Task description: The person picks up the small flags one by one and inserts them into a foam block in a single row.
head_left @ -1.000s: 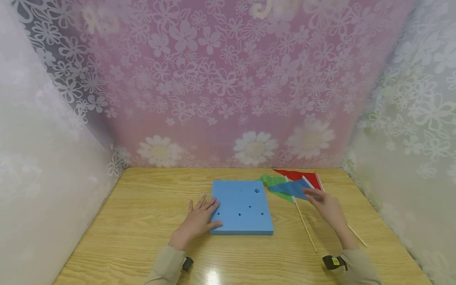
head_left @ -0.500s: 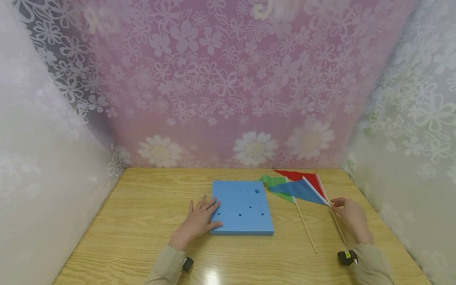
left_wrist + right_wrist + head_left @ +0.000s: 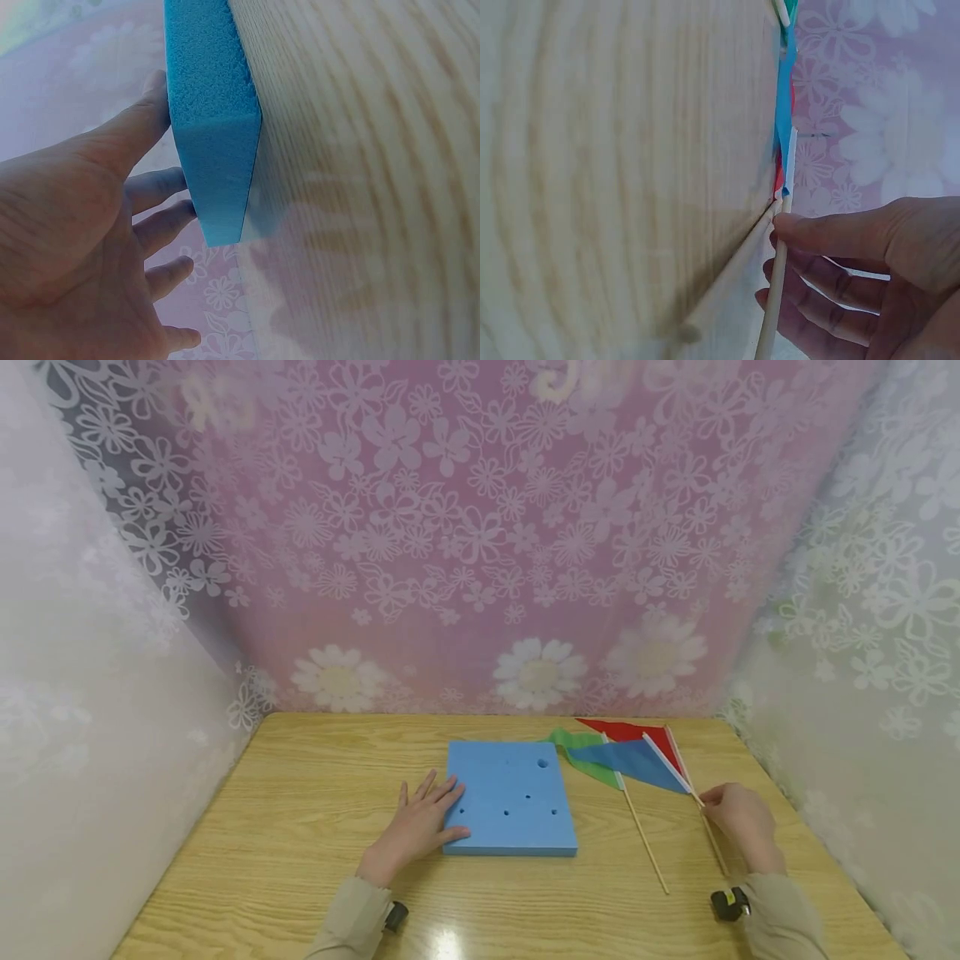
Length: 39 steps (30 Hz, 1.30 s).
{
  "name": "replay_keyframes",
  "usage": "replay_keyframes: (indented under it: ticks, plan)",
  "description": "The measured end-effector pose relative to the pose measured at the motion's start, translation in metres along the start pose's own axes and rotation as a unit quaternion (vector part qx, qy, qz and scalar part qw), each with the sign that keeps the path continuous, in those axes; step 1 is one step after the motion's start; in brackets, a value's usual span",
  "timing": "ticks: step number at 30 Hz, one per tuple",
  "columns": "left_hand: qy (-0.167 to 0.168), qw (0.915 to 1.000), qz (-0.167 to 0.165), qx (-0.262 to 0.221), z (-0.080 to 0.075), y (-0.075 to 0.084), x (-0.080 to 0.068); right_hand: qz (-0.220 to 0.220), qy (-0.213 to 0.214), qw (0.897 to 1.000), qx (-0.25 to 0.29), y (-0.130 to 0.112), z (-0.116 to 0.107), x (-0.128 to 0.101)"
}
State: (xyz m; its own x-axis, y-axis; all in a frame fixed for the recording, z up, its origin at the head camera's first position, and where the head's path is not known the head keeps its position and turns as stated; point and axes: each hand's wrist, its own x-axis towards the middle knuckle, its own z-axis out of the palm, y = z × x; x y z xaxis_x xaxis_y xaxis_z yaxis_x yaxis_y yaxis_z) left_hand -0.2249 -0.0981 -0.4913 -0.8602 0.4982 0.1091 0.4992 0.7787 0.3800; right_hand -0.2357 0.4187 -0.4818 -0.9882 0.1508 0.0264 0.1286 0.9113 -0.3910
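Observation:
A blue foam block (image 3: pixel 510 785) with several small holes lies flat on the table. My left hand (image 3: pixel 408 827) rests spread on its left edge; the left wrist view shows fingertips touching the foam (image 3: pixel 214 150). To the right lie three pennant flags on wooden sticks: a blue flag (image 3: pixel 630 762) overlapping a green flag (image 3: pixel 573 741) and a red flag (image 3: pixel 633 730). With thumb and fingers, my right hand (image 3: pixel 742 822) pinches the blue flag's stick (image 3: pixel 774 300) just below its white sleeve. Beside it runs the red flag's stick (image 3: pixel 724 289).
The wood-grain table (image 3: pixel 315 777) ends at a pink flowered curtain (image 3: pixel 420 568) at the back. Pale patterned curtains stand along both sides. The green flag's stick (image 3: pixel 647 843) lies between the block and my right hand.
My right hand has moved right and toward me from over the blue flag to its stick, and its fingers have closed on the stick. My left hand stays on the block.

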Motion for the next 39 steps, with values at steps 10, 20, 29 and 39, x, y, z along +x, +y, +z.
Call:
replay_keyframes:
  ticks: [10,20,29,39]
  plan:
    - [0.003,1.0000,-0.001,-0.003,0.000,-0.001,-0.001,-0.021,0.000,0.998,0.062,-0.011,-0.006,-0.001]
    - [0.006,1.0000,-0.002,-0.006,-0.002,-0.001,-0.001,-0.005,-0.068,0.959,0.276,-0.031,0.003,0.003]
    - [0.002,1.0000,-0.001,-0.009,-0.002,0.000,-0.001,-0.030,-0.066,0.931,0.358,-0.064,0.014,0.002]
    - [0.003,0.9999,-0.001,-0.013,-0.003,0.002,-0.002,-0.069,-0.034,0.912,0.404,-0.114,0.018,0.003]
